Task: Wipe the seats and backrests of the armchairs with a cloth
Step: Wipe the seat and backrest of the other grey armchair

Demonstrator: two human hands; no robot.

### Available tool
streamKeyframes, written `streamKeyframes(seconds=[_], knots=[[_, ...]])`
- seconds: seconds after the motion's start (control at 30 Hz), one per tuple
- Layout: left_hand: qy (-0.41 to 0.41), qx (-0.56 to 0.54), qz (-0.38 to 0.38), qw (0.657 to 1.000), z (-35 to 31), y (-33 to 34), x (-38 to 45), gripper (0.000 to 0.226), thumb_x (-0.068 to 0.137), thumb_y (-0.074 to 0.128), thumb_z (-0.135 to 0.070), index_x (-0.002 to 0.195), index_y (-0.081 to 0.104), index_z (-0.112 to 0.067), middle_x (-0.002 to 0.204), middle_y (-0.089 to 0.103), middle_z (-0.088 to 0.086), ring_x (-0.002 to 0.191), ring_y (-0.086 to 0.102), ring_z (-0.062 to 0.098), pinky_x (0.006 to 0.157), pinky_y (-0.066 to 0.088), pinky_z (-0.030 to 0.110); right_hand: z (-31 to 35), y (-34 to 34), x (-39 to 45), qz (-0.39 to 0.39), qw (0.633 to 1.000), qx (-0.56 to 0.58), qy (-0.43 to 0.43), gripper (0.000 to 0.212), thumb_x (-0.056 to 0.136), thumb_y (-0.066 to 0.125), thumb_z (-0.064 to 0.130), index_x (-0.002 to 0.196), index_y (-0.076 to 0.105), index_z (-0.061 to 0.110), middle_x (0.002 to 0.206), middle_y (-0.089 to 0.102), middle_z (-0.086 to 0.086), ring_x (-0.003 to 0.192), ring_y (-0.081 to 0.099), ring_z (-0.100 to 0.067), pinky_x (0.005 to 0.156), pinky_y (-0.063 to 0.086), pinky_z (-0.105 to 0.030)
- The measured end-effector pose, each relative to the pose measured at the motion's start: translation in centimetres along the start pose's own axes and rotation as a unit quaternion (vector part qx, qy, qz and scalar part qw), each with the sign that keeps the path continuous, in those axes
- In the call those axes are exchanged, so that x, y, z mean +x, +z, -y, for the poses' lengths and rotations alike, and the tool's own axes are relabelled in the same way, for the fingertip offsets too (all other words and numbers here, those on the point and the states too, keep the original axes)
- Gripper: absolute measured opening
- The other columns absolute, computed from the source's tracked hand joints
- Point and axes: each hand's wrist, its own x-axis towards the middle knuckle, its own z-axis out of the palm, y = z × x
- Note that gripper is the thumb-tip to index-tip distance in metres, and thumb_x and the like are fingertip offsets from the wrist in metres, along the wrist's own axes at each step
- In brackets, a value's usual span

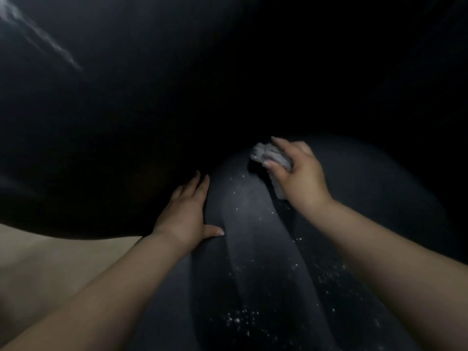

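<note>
A dark armchair fills the dim view, and its curved black surface (253, 249) runs from the bottom middle up toward the centre, dotted with small white specks. My right hand (298, 173) grips a crumpled grey cloth (268, 154) and holds it against the chair's upper part. My left hand (187, 214) lies flat with straight fingers on the chair's left side, thumb spread out to the right. The top of the chair fades into darkness.
A large black rounded mass (126, 122) covers the upper left and most of the top of the view. A beige floor (50, 262) shows at the lower left. A faint pale streak (38, 34) glints at the top left corner.
</note>
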Motion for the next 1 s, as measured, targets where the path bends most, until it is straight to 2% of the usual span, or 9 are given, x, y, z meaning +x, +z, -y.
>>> streamKeyframes(seconds=[0.13,0.23,0.33,0.4,0.57,0.63,0.77,0.87,1.0], knots=[[0.002,-0.010,-0.033,0.999,0.2,0.7,0.0,0.125,0.064,0.082,-0.051,0.153,-0.004,-0.031,0.160,-0.011,-0.010,0.147,-0.002,0.020,0.120,0.012,0.036,0.3,3.7,2.4,0.026,0.991,-0.117,-0.064,0.046,0.089,0.066,0.021,0.133,0.055,0.012,0.112,0.050,-0.015,0.108,0.048,-0.029,0.096,0.042,-0.036],[0.006,-0.016,-0.046,0.999,0.3,0.9,0.0,0.124,0.063,0.081,-0.053,0.153,-0.003,-0.032,0.160,-0.010,-0.012,0.146,-0.002,0.017,0.120,0.012,0.035,0.3,5.5,0.5,0.033,0.981,-0.165,-0.100,0.040,0.090,0.063,0.024,0.129,0.059,0.017,0.112,0.051,-0.014,0.104,0.047,-0.032,0.088,0.046,-0.042],[0.011,-0.024,-0.055,0.998,0.4,1.0,-0.2,0.122,0.064,0.080,-0.054,0.153,-0.002,-0.033,0.160,-0.010,-0.014,0.146,-0.001,0.015,0.119,0.010,0.032,-0.9,4.2,-3.0,0.109,0.958,-0.183,-0.191,0.040,0.086,0.069,0.019,0.125,0.062,0.018,0.103,0.053,-0.012,0.096,0.052,-0.031,0.080,0.048,-0.040],[0.014,-0.025,-0.059,0.998,0.3,1.0,-0.2,0.122,0.065,0.080,-0.053,0.153,-0.001,-0.031,0.160,-0.009,-0.013,0.146,-0.001,0.016,0.119,0.010,0.032,-2.0,2.8,-2.4,0.089,0.955,-0.199,-0.199,0.040,0.084,0.070,0.015,0.123,0.063,0.016,0.099,0.053,-0.013,0.092,0.053,-0.034,0.078,0.048,-0.041],[0.020,-0.027,-0.065,0.997,-0.2,1.0,-0.4,0.119,0.067,0.081,-0.048,0.154,0.001,-0.029,0.161,-0.008,-0.009,0.146,-0.002,0.017,0.118,0.008,0.030,-0.6,5.7,1.9,-0.064,0.986,-0.149,-0.030,0.035,0.091,0.060,0.014,0.126,0.061,0.014,0.105,0.047,-0.013,0.101,0.047,-0.029,0.091,0.040,-0.030],[0.025,-0.035,-0.065,0.997,-0.2,1.0,-0.6,0.117,0.068,0.081,-0.045,0.154,0.004,-0.027,0.161,-0.007,-0.007,0.146,-0.002,0.017,0.118,0.006,0.029,0.0,7.5,-0.5,-0.008,0.991,-0.122,-0.055,0.030,0.092,0.058,0.018,0.122,0.061,0.015,0.106,0.047,-0.009,0.102,0.049,-0.025,0.086,0.038,-0.020],[0.027,-0.052,-0.070,0.996,-0.2,1.1,-1.2,0.110,0.071,0.080,-0.043,0.154,0.009,-0.024,0.161,-0.003,-0.006,0.147,-0.001,0.015,0.116,0.002,0.024,-1.2,4.7,-6.6,0.132,0.957,-0.155,-0.205,0.040,0.084,0.071,0.014,0.122,0.063,0.022,0.103,0.053,-0.011,0.094,0.054,-0.030,0.076,0.050,-0.037],[0.028,-0.067,-0.084,0.994,-0.3,1.2,-1.9,0.105,0.073,0.078,-0.043,0.153,0.013,-0.024,0.161,0.000,-0.008,0.145,-0.001,0.010,0.113,0.000,0.021,-2.7,2.8,-4.1,0.054,0.960,-0.207,-0.181,0.037,0.086,0.067,0.011,0.121,0.065,0.020,0.101,0.051,-0.014,0.093,0.051,-0.033,0.078,0.047,-0.037],[0.039,-0.061,-0.087,0.994,-1.3,1.4,-2.0,0.101,0.077,0.076,-0.041,0.153,0.013,-0.024,0.160,0.000,-0.012,0.144,-0.003,0.007,0.112,0.000,0.022,-1.3,6.0,-2.8,-0.025,0.984,-0.167,-0.057,0.032,0.092,0.058,0.016,0.124,0.061,0.017,0.107,0.044,-0.009,0.103,0.044,-0.024,0.085,0.031,-0.018]])
